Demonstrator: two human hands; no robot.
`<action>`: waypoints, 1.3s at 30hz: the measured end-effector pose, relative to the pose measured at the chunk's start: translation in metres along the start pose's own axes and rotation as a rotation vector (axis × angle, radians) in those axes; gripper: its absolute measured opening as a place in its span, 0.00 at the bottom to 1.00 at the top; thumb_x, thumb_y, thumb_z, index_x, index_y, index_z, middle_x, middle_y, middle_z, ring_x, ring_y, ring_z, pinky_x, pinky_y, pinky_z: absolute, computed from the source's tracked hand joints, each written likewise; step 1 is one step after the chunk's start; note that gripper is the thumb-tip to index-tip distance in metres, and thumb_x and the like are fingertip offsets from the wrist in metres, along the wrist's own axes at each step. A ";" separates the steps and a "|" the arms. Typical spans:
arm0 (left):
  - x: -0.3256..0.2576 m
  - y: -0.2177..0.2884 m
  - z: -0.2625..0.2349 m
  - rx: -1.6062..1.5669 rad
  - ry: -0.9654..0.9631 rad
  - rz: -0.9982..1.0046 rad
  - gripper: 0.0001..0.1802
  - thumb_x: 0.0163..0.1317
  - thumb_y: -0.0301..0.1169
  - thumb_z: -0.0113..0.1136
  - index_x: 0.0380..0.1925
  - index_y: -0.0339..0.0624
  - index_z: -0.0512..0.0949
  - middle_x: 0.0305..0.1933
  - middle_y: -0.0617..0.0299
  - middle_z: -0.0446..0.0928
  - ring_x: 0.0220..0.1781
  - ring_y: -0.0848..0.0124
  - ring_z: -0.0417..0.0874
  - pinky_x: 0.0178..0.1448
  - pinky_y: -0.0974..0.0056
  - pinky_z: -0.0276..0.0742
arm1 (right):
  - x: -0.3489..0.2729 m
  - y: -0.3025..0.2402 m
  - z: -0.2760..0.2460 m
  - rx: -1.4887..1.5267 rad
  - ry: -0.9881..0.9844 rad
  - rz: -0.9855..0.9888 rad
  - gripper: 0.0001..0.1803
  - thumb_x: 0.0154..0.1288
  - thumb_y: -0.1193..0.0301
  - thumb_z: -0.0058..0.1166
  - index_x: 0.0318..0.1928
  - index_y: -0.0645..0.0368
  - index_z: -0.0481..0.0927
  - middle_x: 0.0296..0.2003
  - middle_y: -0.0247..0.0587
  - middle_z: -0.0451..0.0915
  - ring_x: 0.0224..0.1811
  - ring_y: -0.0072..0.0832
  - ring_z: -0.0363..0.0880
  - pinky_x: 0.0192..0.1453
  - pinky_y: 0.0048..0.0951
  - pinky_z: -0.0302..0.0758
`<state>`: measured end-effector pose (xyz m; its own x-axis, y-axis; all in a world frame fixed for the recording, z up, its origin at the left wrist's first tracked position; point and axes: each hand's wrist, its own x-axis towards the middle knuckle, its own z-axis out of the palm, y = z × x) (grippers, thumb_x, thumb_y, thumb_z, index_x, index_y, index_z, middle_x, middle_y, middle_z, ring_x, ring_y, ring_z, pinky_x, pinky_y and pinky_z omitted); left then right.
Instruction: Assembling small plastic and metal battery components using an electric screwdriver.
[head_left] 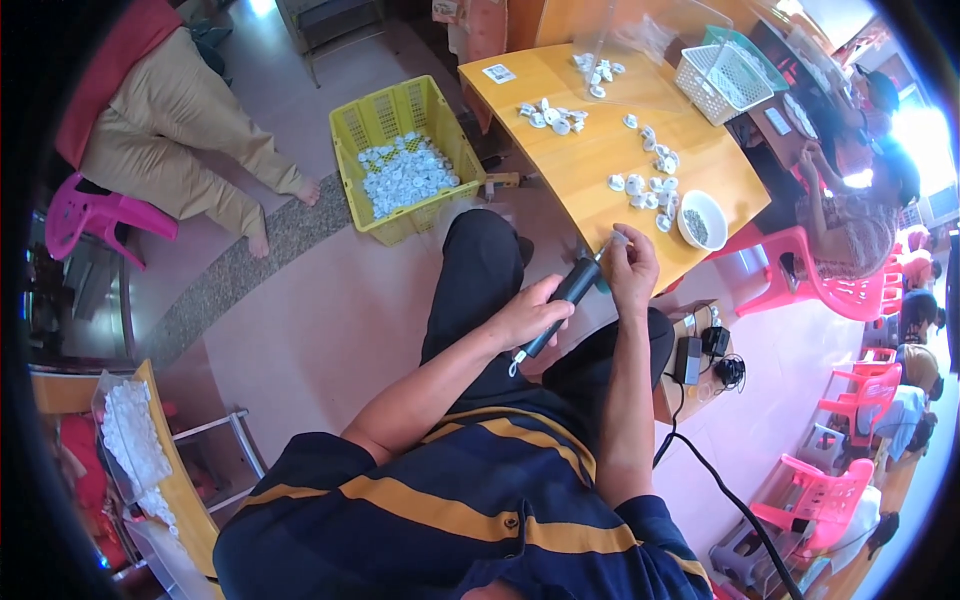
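My left hand (pixel 532 316) is wrapped around a black electric screwdriver (pixel 570 290), tilted with its metal bit pointing up and to the right. A small hanging loop shows at its lower end. At the bit's tip, my right hand (pixel 632 268) pinches a small whitish part (pixel 620 238), mostly hidden by the fingers. Both hands are above my lap by the table's near edge. Close by on the wooden table (pixel 560 170) lie several loose white round plastic parts (pixel 655 190). A white bowl (pixel 702 220) of small greyish pieces, perhaps screws, stands right of them.
A yellow crate (pixel 400 215) of white parts stands on the floor left of the table. A white basket (pixel 715 85) sits at the table's far right. Below, a small box (pixel 690 370) bears black adapters and a cable. Other people sit on both sides, near pink chairs (pixel 830 275).
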<state>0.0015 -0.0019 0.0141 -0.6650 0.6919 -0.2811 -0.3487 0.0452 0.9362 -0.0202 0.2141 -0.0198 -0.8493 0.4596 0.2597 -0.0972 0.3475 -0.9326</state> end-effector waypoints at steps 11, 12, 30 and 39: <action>0.001 -0.002 0.000 -0.045 -0.005 0.007 0.13 0.68 0.35 0.53 0.44 0.38 0.70 0.31 0.58 0.77 0.26 0.71 0.82 0.33 0.66 0.81 | 0.000 0.001 -0.001 -0.051 0.005 -0.013 0.10 0.68 0.76 0.58 0.49 0.60 0.85 0.41 0.37 0.82 0.35 0.21 0.77 0.44 0.24 0.77; 0.000 -0.001 0.000 -0.045 -0.004 0.007 0.13 0.68 0.35 0.53 0.44 0.38 0.70 0.31 0.58 0.77 0.26 0.71 0.82 0.33 0.66 0.81 | 0.000 0.001 -0.001 -0.051 0.004 -0.013 0.10 0.68 0.76 0.58 0.49 0.60 0.85 0.41 0.37 0.82 0.35 0.21 0.77 0.44 0.24 0.77; 0.000 -0.004 -0.010 -0.301 -0.090 -0.086 0.11 0.72 0.34 0.54 0.49 0.40 0.71 0.34 0.58 0.80 0.23 0.72 0.83 0.27 0.69 0.80 | 0.002 0.005 -0.005 0.001 -0.085 0.053 0.10 0.68 0.78 0.59 0.48 0.60 0.86 0.40 0.34 0.83 0.35 0.19 0.79 0.44 0.22 0.78; 0.002 -0.006 -0.011 -0.317 -0.096 -0.083 0.11 0.72 0.34 0.54 0.49 0.40 0.71 0.33 0.57 0.80 0.23 0.72 0.83 0.25 0.69 0.80 | 0.002 0.004 -0.003 0.001 -0.080 0.007 0.11 0.70 0.77 0.58 0.51 0.60 0.84 0.31 0.27 0.79 0.32 0.13 0.74 0.37 0.17 0.72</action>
<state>-0.0050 -0.0085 0.0056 -0.5655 0.7608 -0.3184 -0.5971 -0.1113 0.7944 -0.0208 0.2190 -0.0226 -0.8888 0.3951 0.2324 -0.0914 0.3441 -0.9345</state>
